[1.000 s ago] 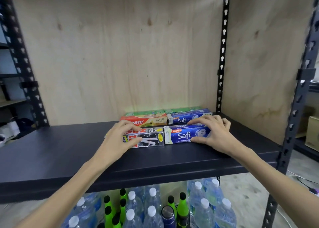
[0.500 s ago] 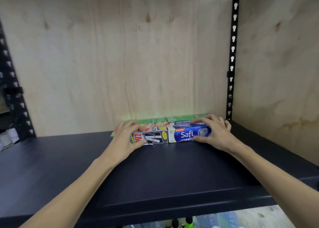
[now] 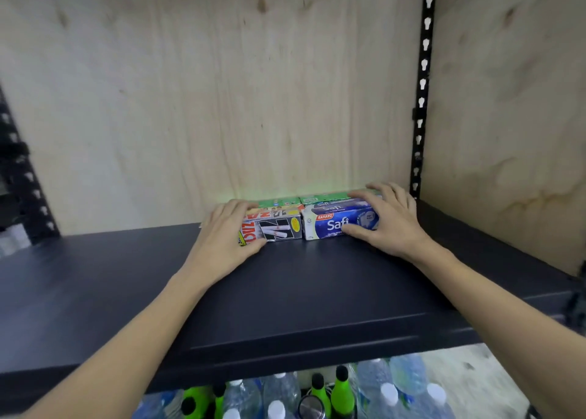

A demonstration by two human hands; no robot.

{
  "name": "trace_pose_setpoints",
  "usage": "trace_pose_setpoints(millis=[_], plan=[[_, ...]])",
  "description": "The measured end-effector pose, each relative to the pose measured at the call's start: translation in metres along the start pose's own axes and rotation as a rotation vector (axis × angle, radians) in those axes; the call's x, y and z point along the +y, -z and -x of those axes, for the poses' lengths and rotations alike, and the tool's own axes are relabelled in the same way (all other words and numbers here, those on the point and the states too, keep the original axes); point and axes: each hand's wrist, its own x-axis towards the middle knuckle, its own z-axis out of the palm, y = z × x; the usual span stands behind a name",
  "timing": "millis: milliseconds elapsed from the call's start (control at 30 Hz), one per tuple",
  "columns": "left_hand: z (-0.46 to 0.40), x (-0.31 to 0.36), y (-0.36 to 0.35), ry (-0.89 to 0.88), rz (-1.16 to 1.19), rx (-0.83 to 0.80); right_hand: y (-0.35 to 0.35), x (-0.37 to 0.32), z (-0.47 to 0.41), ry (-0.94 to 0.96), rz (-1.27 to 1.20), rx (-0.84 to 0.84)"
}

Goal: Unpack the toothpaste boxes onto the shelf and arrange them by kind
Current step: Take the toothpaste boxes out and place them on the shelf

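Note:
A cluster of toothpaste boxes lies at the back of the dark shelf (image 3: 285, 291), close to the plywood back wall. My left hand (image 3: 226, 238) grips the left end of the black Zact box (image 3: 279, 230), fingers over its top and thumb at its front. My right hand (image 3: 387, 220) grips the right end of the blue Safi box (image 3: 333, 225), thumb on its front face. Behind these I see a second Safi box (image 3: 329, 208) and green boxes (image 3: 304, 200) against the wall. The two front boxes stand side by side, nearly touching.
A black perforated upright (image 3: 423, 85) stands at the back right, with a plywood side panel (image 3: 507, 117) beyond it. Below the shelf stand several clear water bottles (image 3: 406, 383) and green bottles (image 3: 342, 393). Another rack upright (image 3: 28, 177) is at the far left.
Both hands have pushed the Zact and Safi boxes back against the rows behind. The red box behind the Zact box is now hidden. My head has moved closer, then tilted down slightly.

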Motion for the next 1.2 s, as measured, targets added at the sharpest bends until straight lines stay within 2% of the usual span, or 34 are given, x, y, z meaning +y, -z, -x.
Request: trace_pose_setpoints(millis=[300, 467, 667, 767, 967, 1200], plan=[[0.051, 0.037, 0.036, 0.001, 0.134, 0.002, 0.034, -0.044, 0.054, -0.038, -0.046, 0.024], [0.089, 0.063, 0.057, 0.034, 0.164, -0.07, 0.057, -0.082, 0.106, -0.086, -0.373, 0.012], [0.198, 0.116, 0.059, 0.134, 0.193, 0.176, 0.052, -0.15, 0.209, -0.053, -0.527, 0.139], [0.267, 0.126, 0.041, 0.144, 0.179, 0.219, 0.024, -0.17, 0.27, -0.058, -0.579, 0.083], [0.403, 0.11, -0.033, 0.374, 0.154, -0.125, -0.076, -0.17, 0.39, -0.208, -0.542, -0.155], [0.518, 0.08, -0.095, 0.592, -0.004, -0.504, -0.162, -0.156, 0.499, -0.331, -0.346, -0.48]])
